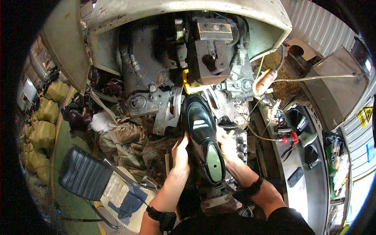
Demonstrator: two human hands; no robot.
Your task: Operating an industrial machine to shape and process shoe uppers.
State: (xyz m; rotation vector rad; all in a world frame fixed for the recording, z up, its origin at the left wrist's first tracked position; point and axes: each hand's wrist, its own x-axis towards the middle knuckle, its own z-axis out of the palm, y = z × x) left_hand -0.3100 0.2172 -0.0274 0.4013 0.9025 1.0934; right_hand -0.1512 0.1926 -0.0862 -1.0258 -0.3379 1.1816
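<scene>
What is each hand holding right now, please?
Left hand: holding the black shoe, on its left side.
Right hand: holding the same shoe, on its right side.

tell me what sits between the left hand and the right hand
The head view shows a black shoe between the left hand and right hand.

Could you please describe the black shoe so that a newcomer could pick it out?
Start from the machine with the big curved pale hood. Below the yellow piece at its centre is a black shoe, toe toward the machine, between the person's left grip and right grip. The pale green oval inside, with a dark hole, sets it apart from the grey metal plates beside it.
</scene>
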